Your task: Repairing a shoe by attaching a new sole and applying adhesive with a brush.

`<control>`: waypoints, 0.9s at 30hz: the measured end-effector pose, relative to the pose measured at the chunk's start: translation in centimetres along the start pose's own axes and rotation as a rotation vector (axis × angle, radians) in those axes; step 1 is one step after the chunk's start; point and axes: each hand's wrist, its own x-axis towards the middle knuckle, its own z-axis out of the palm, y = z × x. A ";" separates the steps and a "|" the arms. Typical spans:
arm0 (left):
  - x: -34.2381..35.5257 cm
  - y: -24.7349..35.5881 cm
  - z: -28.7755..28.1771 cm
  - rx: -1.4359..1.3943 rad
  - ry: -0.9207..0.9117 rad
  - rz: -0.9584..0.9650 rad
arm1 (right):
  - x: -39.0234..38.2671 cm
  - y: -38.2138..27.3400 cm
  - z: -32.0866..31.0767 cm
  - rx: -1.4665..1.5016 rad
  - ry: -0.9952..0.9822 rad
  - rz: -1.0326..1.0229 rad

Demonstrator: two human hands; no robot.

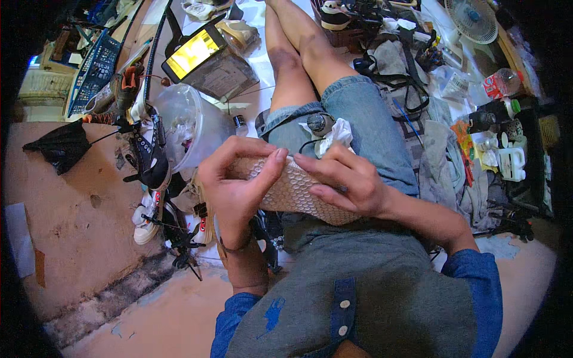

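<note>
A shoe (301, 194) lies across my lap, its pale sole with a bumpy, scale-like tread turned up toward me. My left hand (242, 176) is wrapped round its left end, thumb pressed near the upper edge. On the other side my right hand (349, 179) grips the sole, with fingertips meeting the left thumb at that same edge. Whether something small is pinched between the fingertips cannot be made out. Just beyond, a dark round object (319, 123) and crumpled white tissue (337, 134) rest on my denim shorts. A dark cord curves beside the tissue.
A clear plastic tub (200, 128) stands to the left, near a box with a lit yellow phone (194, 55) on top. Several shoes, including a black sneaker (152, 155), crowd the left. Cloths (439, 161), bottles (504, 83) and a fan (471, 18) fill the right.
</note>
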 end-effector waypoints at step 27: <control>0.3 0.3 -0.1 0.084 0.100 -0.047 | 1.5 -0.4 -0.2 -0.050 -0.049 0.028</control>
